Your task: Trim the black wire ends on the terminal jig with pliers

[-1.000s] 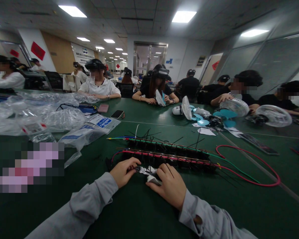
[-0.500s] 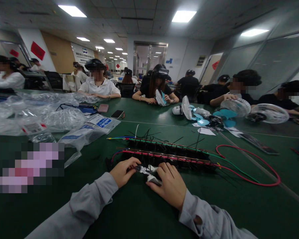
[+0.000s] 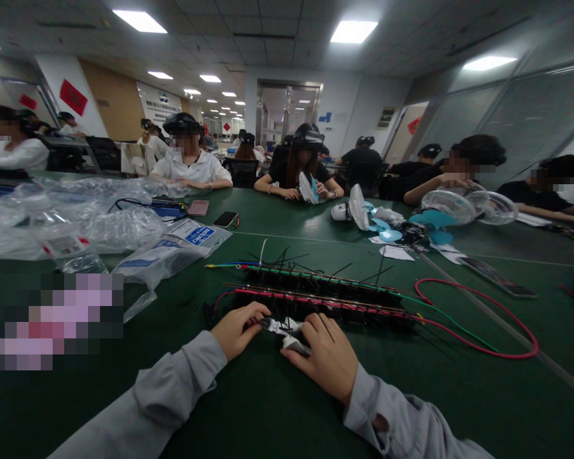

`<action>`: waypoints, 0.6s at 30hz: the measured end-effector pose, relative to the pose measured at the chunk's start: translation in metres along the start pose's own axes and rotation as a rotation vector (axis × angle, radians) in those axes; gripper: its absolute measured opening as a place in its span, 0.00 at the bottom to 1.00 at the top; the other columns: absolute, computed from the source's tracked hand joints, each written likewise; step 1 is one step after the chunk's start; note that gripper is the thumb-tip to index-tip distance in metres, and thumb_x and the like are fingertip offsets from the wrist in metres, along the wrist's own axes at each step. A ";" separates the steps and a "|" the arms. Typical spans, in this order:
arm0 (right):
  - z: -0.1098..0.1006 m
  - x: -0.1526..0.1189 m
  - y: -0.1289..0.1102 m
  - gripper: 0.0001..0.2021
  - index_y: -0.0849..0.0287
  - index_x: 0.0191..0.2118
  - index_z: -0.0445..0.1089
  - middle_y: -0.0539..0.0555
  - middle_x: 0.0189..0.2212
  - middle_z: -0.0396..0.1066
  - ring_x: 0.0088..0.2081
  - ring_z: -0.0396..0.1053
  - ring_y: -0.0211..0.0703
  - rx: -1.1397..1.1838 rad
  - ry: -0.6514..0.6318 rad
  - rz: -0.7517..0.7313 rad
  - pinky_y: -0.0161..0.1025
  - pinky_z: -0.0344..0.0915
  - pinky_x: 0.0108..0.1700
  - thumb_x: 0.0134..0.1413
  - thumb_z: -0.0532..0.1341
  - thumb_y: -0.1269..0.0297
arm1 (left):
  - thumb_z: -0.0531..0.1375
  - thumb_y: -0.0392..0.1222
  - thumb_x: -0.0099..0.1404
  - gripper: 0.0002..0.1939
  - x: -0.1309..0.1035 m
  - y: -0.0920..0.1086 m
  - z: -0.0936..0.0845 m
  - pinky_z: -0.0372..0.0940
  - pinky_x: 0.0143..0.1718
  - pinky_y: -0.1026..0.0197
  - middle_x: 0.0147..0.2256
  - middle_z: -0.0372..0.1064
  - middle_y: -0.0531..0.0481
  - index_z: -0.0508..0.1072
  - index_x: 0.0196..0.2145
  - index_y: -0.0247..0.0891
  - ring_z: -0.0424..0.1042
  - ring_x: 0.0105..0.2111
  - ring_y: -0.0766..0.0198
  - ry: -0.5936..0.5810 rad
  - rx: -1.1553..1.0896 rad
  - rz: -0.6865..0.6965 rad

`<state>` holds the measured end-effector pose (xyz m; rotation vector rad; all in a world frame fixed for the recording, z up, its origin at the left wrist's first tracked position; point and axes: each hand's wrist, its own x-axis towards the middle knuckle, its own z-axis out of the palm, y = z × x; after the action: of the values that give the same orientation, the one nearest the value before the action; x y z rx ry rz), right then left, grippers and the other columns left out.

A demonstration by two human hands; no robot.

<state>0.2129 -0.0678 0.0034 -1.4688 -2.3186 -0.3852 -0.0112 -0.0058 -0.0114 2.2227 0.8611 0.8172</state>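
Green tabletop (image 3: 249, 408) below — right hand (image 3: 330, 357) holds pliers (image 3: 275, 326), left hand (image 3: 238, 330) by their tip.

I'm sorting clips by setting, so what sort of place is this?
Probably an assembly workshop or training room: wires and fan parts lie on a large green table.

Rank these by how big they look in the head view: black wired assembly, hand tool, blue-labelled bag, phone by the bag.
1. Black wired assembly
2. Blue-labelled bag
3. Hand tool, partly hidden by the right hand
4. Phone
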 end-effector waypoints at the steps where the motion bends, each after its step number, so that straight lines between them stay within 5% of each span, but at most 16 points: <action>1: 0.000 0.000 0.000 0.18 0.60 0.33 0.65 0.57 0.35 0.64 0.36 0.61 0.45 0.001 -0.006 0.000 0.42 0.57 0.38 0.49 0.58 0.47 | 0.53 0.27 0.58 0.17 0.000 0.000 0.000 0.63 0.37 0.61 0.34 0.68 0.50 0.64 0.45 0.37 0.68 0.34 0.64 0.002 0.003 0.001; 9: 0.003 0.000 0.002 0.18 0.59 0.33 0.63 0.55 0.32 0.63 0.35 0.61 0.45 0.014 0.006 0.002 0.43 0.59 0.37 0.49 0.58 0.47 | 0.53 0.27 0.57 0.17 0.000 -0.001 0.001 0.64 0.37 0.61 0.34 0.68 0.50 0.64 0.44 0.37 0.68 0.34 0.64 0.003 0.002 0.001; 14: 0.002 0.001 0.000 0.26 0.63 0.44 0.61 0.59 0.37 0.65 0.38 0.63 0.49 0.002 0.055 -0.002 0.45 0.60 0.40 0.48 0.58 0.45 | 0.53 0.26 0.57 0.18 0.000 -0.001 0.000 0.64 0.37 0.61 0.35 0.68 0.50 0.64 0.45 0.37 0.68 0.34 0.63 0.001 0.006 -0.009; 18: 0.001 0.002 -0.002 0.21 0.59 0.38 0.63 0.57 0.34 0.65 0.38 0.62 0.49 -0.020 0.025 0.015 0.45 0.59 0.40 0.48 0.57 0.45 | 0.53 0.27 0.57 0.17 0.000 -0.001 0.000 0.64 0.37 0.61 0.35 0.68 0.50 0.65 0.45 0.38 0.68 0.34 0.63 0.007 0.006 -0.008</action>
<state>0.2107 -0.0669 0.0036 -1.4817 -2.2888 -0.4221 -0.0117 -0.0051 -0.0118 2.2216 0.8761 0.8202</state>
